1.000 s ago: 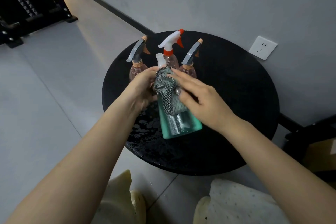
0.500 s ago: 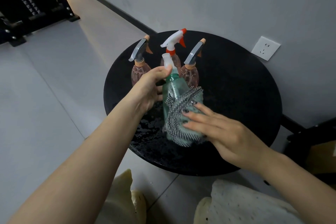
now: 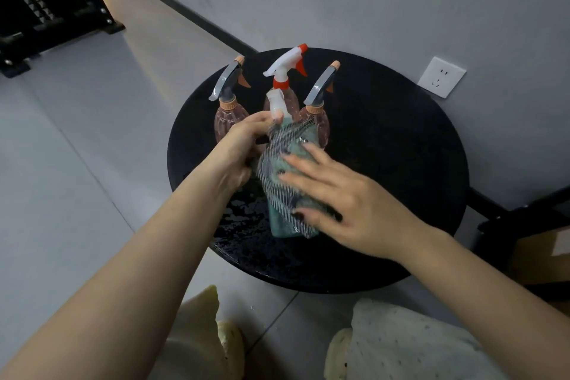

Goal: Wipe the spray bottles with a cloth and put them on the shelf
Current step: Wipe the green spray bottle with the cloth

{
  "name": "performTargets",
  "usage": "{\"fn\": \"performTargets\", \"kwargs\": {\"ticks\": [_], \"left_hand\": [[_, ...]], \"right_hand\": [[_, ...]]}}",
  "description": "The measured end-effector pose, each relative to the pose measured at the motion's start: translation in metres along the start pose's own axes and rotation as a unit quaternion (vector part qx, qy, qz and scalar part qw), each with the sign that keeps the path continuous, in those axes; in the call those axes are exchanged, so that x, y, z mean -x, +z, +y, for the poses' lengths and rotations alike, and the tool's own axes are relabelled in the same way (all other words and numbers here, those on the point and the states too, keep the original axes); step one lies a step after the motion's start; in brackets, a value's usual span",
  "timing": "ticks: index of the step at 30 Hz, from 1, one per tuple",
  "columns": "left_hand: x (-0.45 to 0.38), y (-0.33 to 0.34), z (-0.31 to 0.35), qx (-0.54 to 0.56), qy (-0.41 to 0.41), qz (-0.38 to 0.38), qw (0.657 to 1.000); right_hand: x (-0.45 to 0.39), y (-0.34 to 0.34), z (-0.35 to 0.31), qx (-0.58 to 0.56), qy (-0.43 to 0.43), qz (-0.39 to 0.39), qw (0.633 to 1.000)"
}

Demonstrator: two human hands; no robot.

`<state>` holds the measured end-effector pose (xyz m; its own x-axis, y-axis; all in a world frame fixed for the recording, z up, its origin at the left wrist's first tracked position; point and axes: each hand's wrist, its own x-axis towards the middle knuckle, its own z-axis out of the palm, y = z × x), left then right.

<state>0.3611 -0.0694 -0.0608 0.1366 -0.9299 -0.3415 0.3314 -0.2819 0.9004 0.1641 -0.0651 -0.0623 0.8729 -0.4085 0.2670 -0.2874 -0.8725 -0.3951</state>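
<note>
The left hand [image 3: 243, 148] grips the teal translucent plastic spray bottle [image 3: 279, 222] by its neck to steady it between both hands, so the flat-fingered right hand [image 3: 345, 197] can press the black-and-white striped cloth [image 3: 277, 170] against its side.

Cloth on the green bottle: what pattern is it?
The cloth is black-and-white striped, seen in the head view.

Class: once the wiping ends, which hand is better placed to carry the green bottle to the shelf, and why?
Probably the left hand: it already grips the green plastic spray bottle at its neck, while the right hand lies flat on the striped cloth.
</note>
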Motion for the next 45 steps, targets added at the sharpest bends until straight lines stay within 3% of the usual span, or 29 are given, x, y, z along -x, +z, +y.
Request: {"fn": "performTargets", "kwargs": {"ticks": [4,8,13,18,22,30,35,40,45], "left_hand": [[0.004,0.001,0.003,-0.030,0.023,0.001,0.999],[0.007,0.006,0.002,-0.019,0.019,-0.017,0.999],[0.004,0.005,0.001,-0.029,0.023,-0.038,0.999],[0.004,0.010,0.000,0.003,0.011,-0.041,0.999],[0.004,0.008,0.000,0.044,0.007,-0.038,0.998],[0.006,0.002,0.005,0.006,0.017,-0.016,1.000],[0.007,0.007,0.003,-0.005,0.017,-0.025,1.000],[0.006,0.011,-0.001,-0.010,0.023,-0.041,0.999],[0.003,0.014,-0.001,0.035,0.009,-0.037,0.999]], "right_hand": [[0.021,0.009,-0.003,0.073,-0.082,-0.009,0.994],[0.030,0.008,0.008,0.028,-0.113,-0.028,0.993],[0.008,-0.001,0.010,-0.117,-0.005,0.022,0.993],[-0.021,-0.004,0.013,-0.231,0.126,0.097,0.960],[-0.026,-0.001,0.008,-0.256,0.169,0.114,0.945],[0.027,0.003,-0.005,-0.118,-0.017,0.036,0.992],[0.040,0.003,0.003,-0.030,-0.087,0.031,0.995],[0.010,-0.001,0.009,-0.098,0.011,0.068,0.993],[-0.020,0.000,0.013,-0.227,0.158,0.151,0.949]]}}
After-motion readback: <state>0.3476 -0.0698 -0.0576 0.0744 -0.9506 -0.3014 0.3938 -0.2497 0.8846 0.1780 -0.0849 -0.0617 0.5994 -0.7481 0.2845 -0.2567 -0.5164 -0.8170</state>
